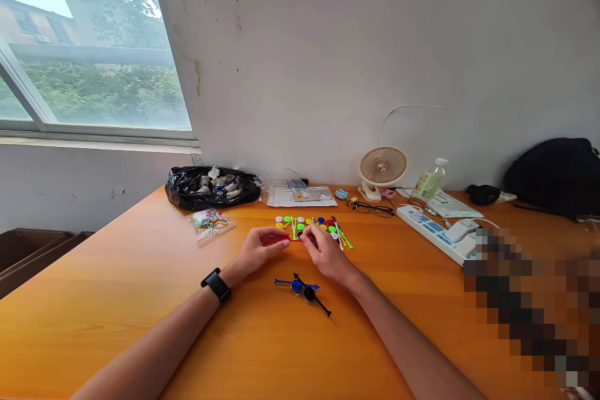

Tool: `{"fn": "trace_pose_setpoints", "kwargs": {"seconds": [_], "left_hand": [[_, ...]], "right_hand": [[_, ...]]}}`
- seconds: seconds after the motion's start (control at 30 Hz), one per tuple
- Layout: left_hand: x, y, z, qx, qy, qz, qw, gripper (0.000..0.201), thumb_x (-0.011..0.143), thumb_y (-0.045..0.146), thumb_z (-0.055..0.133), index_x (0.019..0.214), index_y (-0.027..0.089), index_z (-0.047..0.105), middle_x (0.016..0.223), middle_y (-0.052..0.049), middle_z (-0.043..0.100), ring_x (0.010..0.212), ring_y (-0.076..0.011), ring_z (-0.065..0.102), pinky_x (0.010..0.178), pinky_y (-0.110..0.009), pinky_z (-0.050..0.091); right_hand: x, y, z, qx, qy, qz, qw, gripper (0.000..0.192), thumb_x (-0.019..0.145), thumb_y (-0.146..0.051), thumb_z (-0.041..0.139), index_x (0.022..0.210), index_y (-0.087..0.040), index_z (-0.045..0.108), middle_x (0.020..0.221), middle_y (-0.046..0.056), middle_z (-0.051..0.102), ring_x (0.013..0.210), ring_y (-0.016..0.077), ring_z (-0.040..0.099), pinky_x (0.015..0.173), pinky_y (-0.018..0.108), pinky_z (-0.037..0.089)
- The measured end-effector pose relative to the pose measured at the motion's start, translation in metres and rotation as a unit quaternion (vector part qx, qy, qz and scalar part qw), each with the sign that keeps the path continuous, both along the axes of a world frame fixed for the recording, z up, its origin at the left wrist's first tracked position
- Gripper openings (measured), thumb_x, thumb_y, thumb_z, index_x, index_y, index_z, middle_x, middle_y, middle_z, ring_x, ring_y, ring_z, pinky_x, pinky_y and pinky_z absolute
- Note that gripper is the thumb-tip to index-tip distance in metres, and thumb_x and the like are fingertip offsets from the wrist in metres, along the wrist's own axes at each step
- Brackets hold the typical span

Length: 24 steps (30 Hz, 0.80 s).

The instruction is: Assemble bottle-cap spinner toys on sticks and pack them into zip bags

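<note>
My left hand (259, 249) and my right hand (325, 253) are close together over the table, fingers pinched on a thin red plastic arrow (295, 240) that lies across between them. My fingers hide most of it, so its ends are unclear. Just beyond my hands lie several coloured discs (321, 220) in white, yellow, green, blue and red, with loose green arrows (345, 236) to their right. Nearer me rest a blue arrow spinner (296, 286) and a black arrow spinner (309, 294), each with a round centre, touching or overlapping.
A clear bag of small coloured parts (210, 225) lies left of my hands, with a black plastic bag (180, 190) behind it. Toward the right are glasses (370, 207), a small fan (383, 165), a bottle (430, 181) and a power strip (431, 231).
</note>
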<state>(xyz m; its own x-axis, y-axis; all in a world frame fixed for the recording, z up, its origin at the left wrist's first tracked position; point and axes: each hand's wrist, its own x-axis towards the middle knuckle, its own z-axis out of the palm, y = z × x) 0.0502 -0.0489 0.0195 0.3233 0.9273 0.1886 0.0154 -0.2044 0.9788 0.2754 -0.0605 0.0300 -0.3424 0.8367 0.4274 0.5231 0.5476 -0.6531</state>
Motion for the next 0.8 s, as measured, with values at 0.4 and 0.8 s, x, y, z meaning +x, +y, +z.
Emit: {"fn": "trace_pose_setpoints", "kwargs": {"seconds": [0.4, 0.8], "left_hand": [[0.000, -0.006, 0.005, -0.001, 0.011, -0.004, 1.000, 0.037, 0.078, 0.041, 0.087, 0.103, 0.015, 0.078, 0.108, -0.010, 0.080, 0.097, -0.0232, 0.074, 0.087, -0.031, 0.058], [0.002, 0.000, -0.007, 0.021, -0.003, 0.001, 1.000, 0.037, 0.076, 0.041, 0.088, 0.098, 0.015, 0.075, 0.101, -0.008, 0.079, 0.091, -0.0215, 0.074, 0.085, -0.033, 0.060]], "right_hand": [[-0.014, 0.000, -0.005, -0.139, 0.155, 0.057, 0.976, 0.012, 0.092, -0.032, 0.066, 0.092, -0.020, 0.066, 0.078, 0.000, 0.063, 0.070, 0.0157, 0.059, 0.065, 0.028, 0.047], [-0.013, -0.006, -0.002, 0.030, 0.062, 0.026, 0.997, 0.011, 0.095, -0.015, 0.060, 0.091, -0.020, 0.069, 0.085, 0.002, 0.068, 0.073, 0.0162, 0.061, 0.071, 0.029, 0.048]]}}
